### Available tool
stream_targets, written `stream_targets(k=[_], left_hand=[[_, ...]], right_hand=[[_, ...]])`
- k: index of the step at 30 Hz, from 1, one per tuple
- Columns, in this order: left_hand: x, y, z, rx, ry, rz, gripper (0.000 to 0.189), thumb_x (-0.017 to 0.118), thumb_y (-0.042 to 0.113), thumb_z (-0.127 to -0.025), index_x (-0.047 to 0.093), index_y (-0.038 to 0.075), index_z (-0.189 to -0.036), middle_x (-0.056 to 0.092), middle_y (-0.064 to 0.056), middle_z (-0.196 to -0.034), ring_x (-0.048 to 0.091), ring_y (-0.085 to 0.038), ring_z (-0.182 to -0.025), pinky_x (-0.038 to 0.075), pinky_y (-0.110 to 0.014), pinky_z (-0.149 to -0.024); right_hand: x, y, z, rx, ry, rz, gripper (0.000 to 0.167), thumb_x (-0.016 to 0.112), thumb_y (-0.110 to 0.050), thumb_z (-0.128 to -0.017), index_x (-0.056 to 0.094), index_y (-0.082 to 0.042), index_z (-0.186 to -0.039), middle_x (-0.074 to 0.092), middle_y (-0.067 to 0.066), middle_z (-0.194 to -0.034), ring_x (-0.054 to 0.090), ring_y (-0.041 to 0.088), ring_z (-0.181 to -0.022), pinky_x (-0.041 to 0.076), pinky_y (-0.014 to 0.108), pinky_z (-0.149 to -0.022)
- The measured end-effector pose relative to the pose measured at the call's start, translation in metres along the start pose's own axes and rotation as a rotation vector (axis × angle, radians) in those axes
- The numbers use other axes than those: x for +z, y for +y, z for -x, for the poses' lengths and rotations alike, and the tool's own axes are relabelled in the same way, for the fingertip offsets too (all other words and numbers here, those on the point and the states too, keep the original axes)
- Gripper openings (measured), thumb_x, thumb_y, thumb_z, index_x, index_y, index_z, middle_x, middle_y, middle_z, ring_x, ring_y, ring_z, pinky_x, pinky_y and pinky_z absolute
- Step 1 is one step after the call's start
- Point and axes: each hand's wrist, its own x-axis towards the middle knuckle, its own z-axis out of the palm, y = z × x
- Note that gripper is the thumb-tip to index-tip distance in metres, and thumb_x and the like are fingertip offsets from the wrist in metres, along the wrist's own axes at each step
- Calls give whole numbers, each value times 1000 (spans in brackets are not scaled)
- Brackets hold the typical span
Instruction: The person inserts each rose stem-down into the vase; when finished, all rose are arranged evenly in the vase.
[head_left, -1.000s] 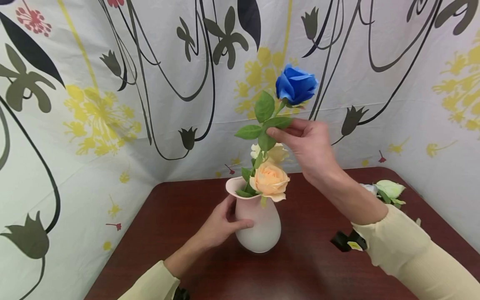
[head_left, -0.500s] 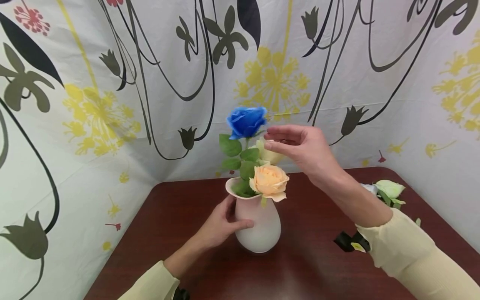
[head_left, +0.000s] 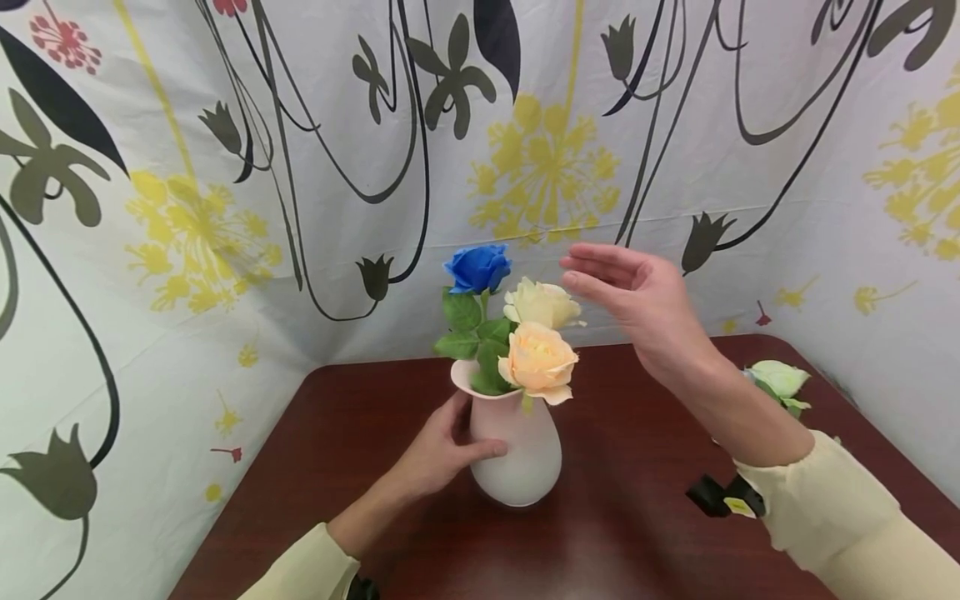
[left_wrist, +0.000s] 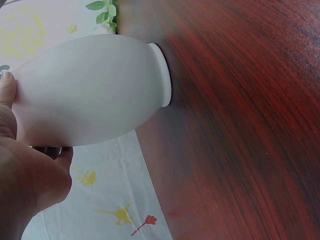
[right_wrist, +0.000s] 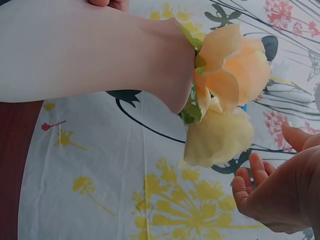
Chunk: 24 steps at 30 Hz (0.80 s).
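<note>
A pale pinkish-white vase (head_left: 519,454) stands upright on the table, its flared mouth tipped toward the upper left. My left hand (head_left: 441,446) grips its left side, thumb across the front; in the left wrist view that hand (left_wrist: 35,172) holds the vase near its neck. Three artificial roses are in the vase: a blue rose (head_left: 478,268) at the back left, a cream rose (head_left: 543,303) and a peach rose (head_left: 538,360) hanging over the rim. Right of the blooms, my right hand (head_left: 648,304) is raised with nothing in it, fingers extended. Leaves hide the stems inside the mouth.
A whitish-green rose (head_left: 780,377) lies at the right of the dark red-brown table (head_left: 360,417), partly behind my right forearm. A white cloth (head_left: 337,242) printed with flowers surrounds the table's back and sides.
The blue rose has gone down and left, its stem now in the vase. My right hand has let go of it and moved off to the right. The left hand stays put.
</note>
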Motion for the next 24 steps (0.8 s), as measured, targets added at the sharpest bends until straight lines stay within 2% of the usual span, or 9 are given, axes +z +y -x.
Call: stream_targets(k=[3,10,14,21,24], left_hand=[[0,0,1,-1,1,-1,85,85,22,-94,37,28,-163,52,4,-154,57,-18,-134,48,-43,-110],[-1,0,2,-5,1,-8,84,85,23,-94,37,27,-163,53,3,-153,57,-18,-134,48,-43,-111],[-1,1,1,-4,-2,-9,85,86,22,-94,37,28,-163,53,4,-153,56,-18,-134,47,-43,-111],[0,3,0,-3,-5,-3,85,86,21,-93,37,27,-163,53,4,-153,57,-18,-134,49,-43,-110],[0,3,0,-4,-5,-1,85,86,21,-93,37,28,-163,52,4,-153,57,-18,-134,49,-43,-110]], right_hand=[[-7,2,3,-1,24,-31,47,82,-21,-97,68,-6,-139,77,0,-123,69,12,-119,49,20,-104],[-29,8,11,-68,67,-210,41,79,-9,-97,70,-4,-136,77,5,-124,69,14,-120,47,22,-104],[-48,12,17,-76,76,-271,41,78,-6,-97,69,-3,-137,76,5,-124,69,14,-120,46,21,-105],[-83,32,27,-28,94,-277,41,73,-4,-101,67,-4,-141,76,3,-126,67,13,-120,37,20,-113],[-97,46,32,0,109,-258,39,72,-5,-101,67,-6,-140,77,1,-124,67,11,-120,37,20,-111]])
